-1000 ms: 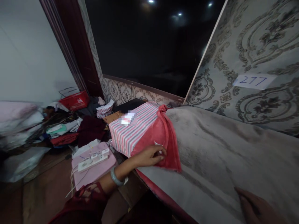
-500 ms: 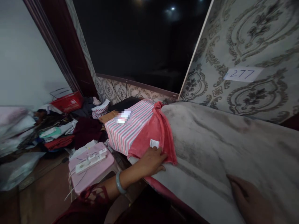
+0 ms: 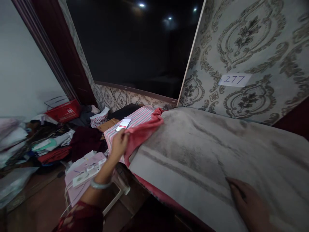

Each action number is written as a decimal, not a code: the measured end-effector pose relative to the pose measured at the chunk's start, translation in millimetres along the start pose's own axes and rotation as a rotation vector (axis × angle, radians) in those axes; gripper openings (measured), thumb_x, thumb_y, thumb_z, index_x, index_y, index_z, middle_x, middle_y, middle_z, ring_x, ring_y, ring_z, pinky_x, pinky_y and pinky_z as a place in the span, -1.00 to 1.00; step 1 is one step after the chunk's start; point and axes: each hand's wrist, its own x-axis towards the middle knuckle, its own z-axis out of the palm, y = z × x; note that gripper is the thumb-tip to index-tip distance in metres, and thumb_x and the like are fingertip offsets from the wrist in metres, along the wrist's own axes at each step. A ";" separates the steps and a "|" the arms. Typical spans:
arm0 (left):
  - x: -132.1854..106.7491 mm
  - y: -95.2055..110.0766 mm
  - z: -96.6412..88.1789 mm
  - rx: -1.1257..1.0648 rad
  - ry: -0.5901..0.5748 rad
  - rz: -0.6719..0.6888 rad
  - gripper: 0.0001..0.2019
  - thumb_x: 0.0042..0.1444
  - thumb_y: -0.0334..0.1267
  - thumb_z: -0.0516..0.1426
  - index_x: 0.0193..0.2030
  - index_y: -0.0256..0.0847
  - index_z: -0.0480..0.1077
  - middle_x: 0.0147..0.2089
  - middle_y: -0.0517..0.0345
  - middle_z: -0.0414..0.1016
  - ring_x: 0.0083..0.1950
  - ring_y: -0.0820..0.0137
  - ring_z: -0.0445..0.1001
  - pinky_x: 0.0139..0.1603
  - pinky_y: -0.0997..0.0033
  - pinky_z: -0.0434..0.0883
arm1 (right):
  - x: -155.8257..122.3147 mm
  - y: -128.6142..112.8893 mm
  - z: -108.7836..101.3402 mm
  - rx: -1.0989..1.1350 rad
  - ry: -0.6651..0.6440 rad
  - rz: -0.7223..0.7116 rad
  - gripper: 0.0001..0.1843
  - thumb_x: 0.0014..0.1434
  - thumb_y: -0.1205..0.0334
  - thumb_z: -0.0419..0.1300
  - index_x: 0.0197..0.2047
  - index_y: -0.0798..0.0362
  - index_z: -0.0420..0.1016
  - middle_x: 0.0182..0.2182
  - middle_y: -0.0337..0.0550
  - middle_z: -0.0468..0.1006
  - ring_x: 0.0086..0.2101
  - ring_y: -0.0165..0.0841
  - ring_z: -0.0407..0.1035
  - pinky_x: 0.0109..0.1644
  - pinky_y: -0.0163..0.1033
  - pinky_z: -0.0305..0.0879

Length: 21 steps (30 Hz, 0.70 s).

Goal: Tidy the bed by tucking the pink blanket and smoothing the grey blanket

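My left hand (image 3: 119,143) grips the corner of a pink-red fleece cloth (image 3: 142,130) and lifts it off the grey blanket (image 3: 193,151), folding it back toward the striped pink-and-grey bedding (image 3: 138,116). A phone (image 3: 123,124) lies on the striped part just beyond that hand. My right hand (image 3: 248,206) rests flat on the grey blanket at the lower right, fingers spread, holding nothing. A pale bangle sits on my left wrist.
A pink stool (image 3: 79,175) with a white power strip (image 3: 85,173) stands left of the bed. Piled clothes (image 3: 53,141) and a red basket (image 3: 63,111) fill the floor at the left. Patterned wall with a "277" label (image 3: 234,79) rises behind; a dark window is above.
My left hand went from pressing the red cloth's corner on the grey blanket to pinching it and pulling it up and left, uncovering more blanket. The right hand stayed put.
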 end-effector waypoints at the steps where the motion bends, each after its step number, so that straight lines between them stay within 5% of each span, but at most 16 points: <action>1: 9.0 -12.4 -15.1 0.018 0.089 -0.049 -0.81 0.20 -0.16 0.03 -0.32 -0.18 0.37 -0.36 0.15 0.46 -0.29 0.33 0.41 -0.20 0.40 0.36 | 0.1 0.0 -0.2 0.000 -0.003 0.002 -0.42 0.20 -0.19 -0.03 -0.19 0.04 0.67 -0.21 0.01 0.64 -0.20 -0.06 0.50 -0.15 0.00 0.42; 5: 22.8 -57.9 -49.2 -0.005 0.163 -0.148 -0.86 0.08 -0.19 0.08 -0.33 -0.19 0.37 -0.37 0.17 0.47 -0.30 0.34 0.40 -0.22 0.44 0.35 | 0.6 -0.7 -1.1 -0.005 -0.016 0.015 -0.39 0.20 -0.22 -0.05 -0.20 0.04 0.67 -0.19 0.01 0.64 -0.20 -0.05 0.51 -0.15 0.01 0.43; 10: 12.2 -92.6 -44.6 0.124 0.082 -0.315 -0.82 -0.06 -0.36 0.05 -0.30 -0.16 0.42 -0.41 0.18 0.47 -0.38 0.32 0.41 -0.30 0.43 0.34 | -0.6 -1.5 -2.3 0.008 -0.010 0.017 -0.39 0.19 -0.24 -0.05 -0.21 0.02 0.66 -0.21 -0.02 0.65 -0.19 -0.05 0.51 -0.09 0.04 0.44; 13: 3.4 -102.2 -39.5 0.252 0.019 -0.385 -0.79 -0.10 -0.41 0.04 -0.31 -0.14 0.42 -0.40 0.15 0.48 -0.36 0.27 0.46 -0.27 0.38 0.37 | -1.4 -2.1 -4.9 0.007 -0.009 0.008 -0.39 0.19 -0.24 -0.05 -0.22 0.02 0.66 -0.22 0.00 0.65 -0.20 -0.04 0.52 -0.08 0.07 0.44; 18: -7.8 -99.3 -32.3 0.418 -0.123 -0.176 -0.70 0.00 -0.43 0.01 -0.17 -0.15 0.46 -0.02 -0.04 0.53 -0.06 0.18 0.55 -0.05 0.31 0.44 | -0.9 -2.8 -9.2 -0.022 -0.039 0.010 -0.38 0.20 -0.23 -0.04 -0.21 0.06 0.67 -0.19 0.05 0.64 -0.19 -0.01 0.53 -0.09 0.08 0.46; 21: -7.1 -97.7 -28.9 0.558 -0.243 -0.216 -0.66 0.03 -0.46 -0.01 -0.10 -0.18 0.46 0.05 -0.11 0.51 -0.04 0.15 0.56 -0.07 0.29 0.44 | -0.2 -3.5 -9.4 -0.035 -0.041 0.014 -0.36 0.20 -0.23 -0.06 -0.22 0.09 0.67 -0.20 0.07 0.64 -0.18 0.01 0.53 -0.09 0.09 0.47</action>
